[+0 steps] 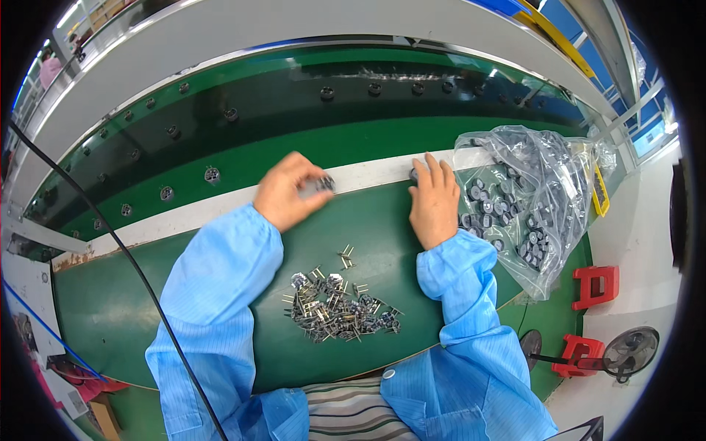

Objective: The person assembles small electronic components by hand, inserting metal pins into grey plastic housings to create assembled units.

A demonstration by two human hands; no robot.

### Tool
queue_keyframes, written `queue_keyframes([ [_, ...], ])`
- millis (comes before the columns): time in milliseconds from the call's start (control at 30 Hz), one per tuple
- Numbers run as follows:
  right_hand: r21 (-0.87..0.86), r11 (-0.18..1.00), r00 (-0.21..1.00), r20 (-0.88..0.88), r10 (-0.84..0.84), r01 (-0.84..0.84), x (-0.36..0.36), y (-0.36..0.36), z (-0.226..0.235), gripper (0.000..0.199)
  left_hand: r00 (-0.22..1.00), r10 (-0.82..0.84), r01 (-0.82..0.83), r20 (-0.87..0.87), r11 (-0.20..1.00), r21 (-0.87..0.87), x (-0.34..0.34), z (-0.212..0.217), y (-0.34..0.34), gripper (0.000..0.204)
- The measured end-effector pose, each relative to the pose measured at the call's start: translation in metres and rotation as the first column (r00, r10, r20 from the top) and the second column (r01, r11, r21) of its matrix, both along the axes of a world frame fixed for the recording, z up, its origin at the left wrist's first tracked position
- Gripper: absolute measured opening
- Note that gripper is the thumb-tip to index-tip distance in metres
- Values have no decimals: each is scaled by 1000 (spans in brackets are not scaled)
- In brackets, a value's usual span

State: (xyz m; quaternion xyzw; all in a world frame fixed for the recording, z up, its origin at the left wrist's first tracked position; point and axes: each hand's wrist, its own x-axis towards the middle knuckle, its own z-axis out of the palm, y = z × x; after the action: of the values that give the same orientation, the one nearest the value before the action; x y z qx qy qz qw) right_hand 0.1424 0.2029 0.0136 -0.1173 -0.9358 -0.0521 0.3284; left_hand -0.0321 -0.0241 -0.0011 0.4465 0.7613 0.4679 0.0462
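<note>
Between the thumb and fingers of my left hand (285, 195) is a small round dark part (324, 183), held over the near edge of the white rail. My right hand (436, 202) is at the same rail, beside the plastic bag. Its thumb and index finger close around a small black round part (414, 175), mostly hidden by the fingers. Nearer to me, a pile of metal-pronged parts (331, 310) lies on the green table (220, 316). Several black round caps (533, 246) fill the clear plastic bag (548, 184) to the right.
Beyond the white rail (368, 175), a green belt (279, 140) carries several spaced round parts (212, 174). A black cable (110, 228) crosses the left side. Red stools (594, 287) and a fan (631, 349) stand at the right. A yellow bin (601, 192) sits behind the bag.
</note>
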Motion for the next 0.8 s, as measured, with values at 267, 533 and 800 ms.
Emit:
queue_keyframes([
  [267,-433,782,886,-95,455,-448,-8,-27,-12,32,939,342,-337,-34,893,-298,-62,-14,-33,31],
  [533,-764,459,751,-50,658,-454,22,-63,14,20,935,-347,336,-69,932,-134,-7,23,-13,60],
  [800,-751,509,879,-200,433,-421,20,-47,14,10,949,-296,270,-110,941,-206,25,6,3,36],
])
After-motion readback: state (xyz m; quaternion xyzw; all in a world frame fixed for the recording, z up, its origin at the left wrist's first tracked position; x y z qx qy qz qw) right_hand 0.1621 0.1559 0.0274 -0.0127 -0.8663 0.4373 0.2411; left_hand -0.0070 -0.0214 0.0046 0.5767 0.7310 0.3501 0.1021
